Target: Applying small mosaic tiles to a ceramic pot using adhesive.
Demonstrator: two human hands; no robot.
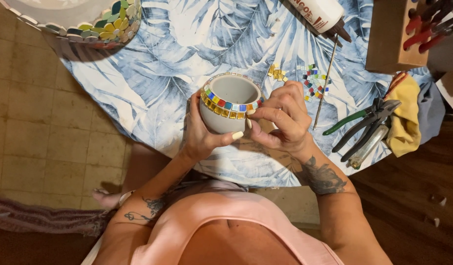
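Note:
A small grey round pot (pixel 225 122) with two rows of coloured and yellow mosaic tiles around its rim is held over the table's front edge. My left hand (pixel 202 135) cups it from the left and below, thumb across its lower front. My right hand (pixel 283 118) sits against the pot's right side, fingertips pinched at the tile rows near the rim. Whether a tile is between those fingertips is hidden. Loose yellow tiles (pixel 277 72) and mixed coloured tiles (pixel 312 78) lie on the cloth just beyond my right hand.
The round table carries a blue leaf-print cloth (pixel 177 54). A thin wooden stick (pixel 325 86), green-handled nippers and pliers (pixel 366 125), a yellow rag (pixel 405 113), a glue bottle (pixel 320 13), a wooden tool block (pixel 395 37) and a larger tiled pot (pixel 89 22) surround the work.

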